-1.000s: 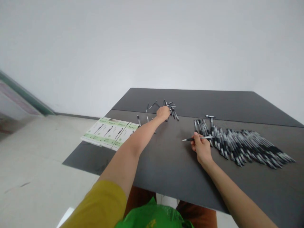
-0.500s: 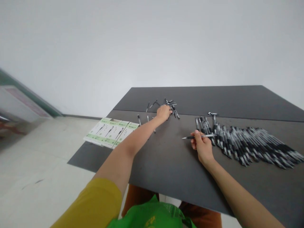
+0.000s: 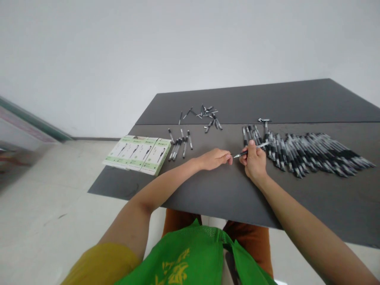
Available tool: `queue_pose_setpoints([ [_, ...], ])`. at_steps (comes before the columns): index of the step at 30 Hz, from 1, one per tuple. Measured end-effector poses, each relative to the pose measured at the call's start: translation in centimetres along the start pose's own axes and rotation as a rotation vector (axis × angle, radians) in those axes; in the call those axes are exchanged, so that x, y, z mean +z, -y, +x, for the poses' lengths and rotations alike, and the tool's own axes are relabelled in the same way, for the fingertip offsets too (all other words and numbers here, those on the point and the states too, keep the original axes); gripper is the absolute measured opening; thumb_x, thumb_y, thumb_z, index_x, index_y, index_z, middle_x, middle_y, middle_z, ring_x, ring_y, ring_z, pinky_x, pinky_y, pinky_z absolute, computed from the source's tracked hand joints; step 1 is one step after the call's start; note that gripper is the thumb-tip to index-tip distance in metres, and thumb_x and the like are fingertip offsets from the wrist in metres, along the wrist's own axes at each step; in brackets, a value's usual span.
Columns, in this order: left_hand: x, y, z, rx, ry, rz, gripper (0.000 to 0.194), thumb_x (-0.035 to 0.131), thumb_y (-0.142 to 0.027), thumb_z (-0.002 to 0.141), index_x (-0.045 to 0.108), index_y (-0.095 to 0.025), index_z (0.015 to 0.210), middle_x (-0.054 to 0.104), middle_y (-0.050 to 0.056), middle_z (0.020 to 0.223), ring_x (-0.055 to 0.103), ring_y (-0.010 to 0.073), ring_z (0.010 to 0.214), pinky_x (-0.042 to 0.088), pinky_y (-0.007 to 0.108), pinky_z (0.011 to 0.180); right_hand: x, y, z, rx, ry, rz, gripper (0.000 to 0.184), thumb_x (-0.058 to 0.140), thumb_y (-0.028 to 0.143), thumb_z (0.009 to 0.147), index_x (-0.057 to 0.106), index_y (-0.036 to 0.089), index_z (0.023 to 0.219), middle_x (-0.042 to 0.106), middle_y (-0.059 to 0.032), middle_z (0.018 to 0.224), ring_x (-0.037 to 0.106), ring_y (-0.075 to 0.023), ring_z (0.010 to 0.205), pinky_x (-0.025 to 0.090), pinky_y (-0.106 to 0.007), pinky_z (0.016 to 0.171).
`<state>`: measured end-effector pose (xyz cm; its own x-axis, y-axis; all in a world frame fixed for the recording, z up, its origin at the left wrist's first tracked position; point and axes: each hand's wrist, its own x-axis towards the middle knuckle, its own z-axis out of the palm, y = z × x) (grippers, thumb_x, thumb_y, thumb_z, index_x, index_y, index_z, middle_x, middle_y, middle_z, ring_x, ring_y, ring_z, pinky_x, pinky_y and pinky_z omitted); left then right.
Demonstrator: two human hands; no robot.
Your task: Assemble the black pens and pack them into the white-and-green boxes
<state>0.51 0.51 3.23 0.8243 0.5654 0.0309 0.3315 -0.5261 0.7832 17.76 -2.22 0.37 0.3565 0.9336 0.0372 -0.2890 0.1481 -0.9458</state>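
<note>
My right hand (image 3: 255, 160) is closed round a clear pen (image 3: 242, 154) with a black grip, its bare tip pointing left. Just off that tip is my left hand (image 3: 216, 159), its fingers pinched together over a small dark pen cap (image 3: 232, 154), mostly hidden by the fingertips. Loose pen caps (image 3: 211, 113) lie scattered further back on the table. Beyond my left forearm sits a small group of capped pens (image 3: 177, 148). To the right, a wide spread of uncapped pens (image 3: 314, 152) lies side by side, their tips toward me.
White and green printed pen boxes (image 3: 135, 152) stand at the left edge of the dark table (image 3: 208, 186). A few pens (image 3: 265, 120) lie crosswise behind the spread. A seam runs across the tabletop, and a white wall (image 3: 190, 47) rises behind it.
My left hand has come back from the scattered caps toward me and right, to the pen's tip. The right hand still holds the pen. The view has tilted down.
</note>
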Motion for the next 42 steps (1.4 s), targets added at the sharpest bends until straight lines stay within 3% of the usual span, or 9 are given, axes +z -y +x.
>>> queue_pose_setpoints([
  [4, 1.0, -0.7, -0.4, -0.016, 0.092, 0.010, 0.048, 0.023, -0.044, 0.102, 0.063, -0.017, 0.098, 0.061, 0.000, 0.075, 0.054, 0.0118, 0.072, 0.039, 0.023, 0.075, -0.3, -0.3, -0.2, -0.009, 0.042, -0.088, 0.053, 0.062, 0.070, 0.075, 0.051, 0.019, 0.062, 0.041, 0.0071, 0.039, 0.034, -0.0048, 0.029, 0.023, -0.019, 0.029],
  [7, 1.5, -1.2, -0.6, -0.050, 0.092, -0.003, 0.043, 0.027, -0.043, 0.101, 0.062, -0.018, 0.095, 0.063, -0.001, 0.076, 0.056, 0.0116, 0.073, 0.040, 0.023, 0.074, -0.6, -0.4, -0.2, -0.010, 0.081, -0.147, 0.052, 0.062, 0.068, 0.076, 0.052, 0.019, 0.062, 0.041, 0.0073, 0.038, 0.033, -0.0047, 0.028, 0.021, -0.018, 0.029],
  [13, 1.8, 0.0, -0.6, -0.141, 0.092, -0.322, 0.043, 0.029, -0.049, 0.099, 0.058, -0.016, 0.094, 0.049, -0.002, 0.071, 0.048, 0.0100, 0.065, 0.040, 0.019, 0.056, -0.6, -0.6, -0.1, -0.009, 0.091, -0.123, 0.050, 0.067, 0.067, 0.072, 0.053, 0.019, 0.066, 0.043, 0.0075, 0.041, 0.034, -0.0045, 0.030, 0.022, -0.018, 0.030],
  [21, 1.4, 0.4, -0.3, -0.110, 0.168, -0.411, 0.046, 0.032, -0.055, 0.097, 0.056, -0.017, 0.093, 0.041, -0.003, 0.070, 0.042, 0.0092, 0.062, 0.041, 0.018, 0.053, -0.6, -0.1, -0.4, -0.029, 0.153, -0.137, 0.049, 0.067, 0.064, 0.074, 0.054, 0.019, 0.062, 0.044, 0.0070, 0.039, 0.033, -0.0041, 0.028, 0.020, -0.018, 0.029],
  [25, 1.8, 0.3, -0.6, -0.151, 0.103, -0.419, 0.051, 0.034, -0.061, 0.094, 0.056, -0.015, 0.090, 0.038, -0.004, 0.065, 0.038, 0.0095, 0.059, 0.036, 0.019, 0.052, -0.2, 0.7, -1.5, -0.087, 0.214, -0.290, 0.050, 0.066, 0.065, 0.074, 0.053, 0.019, 0.060, 0.044, 0.0063, 0.039, 0.035, -0.0043, 0.029, 0.023, -0.017, 0.030],
  [28, 2.3, 0.5, -0.9, -0.073, 0.012, -0.429, 0.057, 0.035, -0.067, 0.091, 0.056, -0.014, 0.085, 0.039, -0.004, 0.063, 0.036, 0.0092, 0.058, 0.033, 0.021, 0.054, 0.2, 1.1, -2.2, -0.141, 0.230, -0.337, 0.052, 0.065, 0.066, 0.074, 0.050, 0.020, 0.057, 0.045, 0.0059, 0.041, 0.036, -0.0043, 0.030, 0.026, -0.018, 0.032],
  [32, 3.0, 0.8, -0.6, -0.047, -0.015, -0.399, 0.062, 0.036, -0.073, 0.087, 0.055, -0.014, 0.080, 0.044, -0.002, 0.066, 0.039, 0.0087, 0.060, 0.032, 0.022, 0.057, 0.1, 1.0, -2.4, -0.157, 0.231, -0.357, 0.052, 0.067, 0.064, 0.073, 0.045, 0.021, 0.053, 0.049, 0.0038, 0.046, 0.040, -0.0055, 0.035, 0.031, -0.019, 0.036],
  [38, 4.0, 0.4, 0.5, -0.127, -0.073, -0.603, 0.064, 0.047, -0.077, 0.079, 0.052, -0.014, 0.069, 0.040, -0.005, 0.056, 0.035, 0.0067, 0.052, 0.031, 0.022, 0.051, 0.2, 1.2, -2.5, -0.122, 0.216, -0.347, 0.049, 0.063, 0.066, 0.075, 0.053, 0.022, 0.057, 0.050, 0.0028, 0.043, 0.047, -0.0098, 0.038, 0.035, -0.022, 0.040],
  [42, 3.5, 0.7, 0.8, -0.162, -0.184, -0.763, 0.059, 0.052, -0.069, 0.082, 0.061, -0.010, 0.081, 0.054, 0.001, 0.060, 0.051, 0.0103, 0.055, 0.044, 0.024, 0.056, 1.0, 1.8, -2.2, -0.088, 0.339, -0.316, 0.052, 0.058, 0.073, 0.075, 0.053, 0.022, 0.064, 0.049, 0.0042, 0.042, 0.047, -0.0113, 0.038, 0.035, -0.022, 0.041],
])
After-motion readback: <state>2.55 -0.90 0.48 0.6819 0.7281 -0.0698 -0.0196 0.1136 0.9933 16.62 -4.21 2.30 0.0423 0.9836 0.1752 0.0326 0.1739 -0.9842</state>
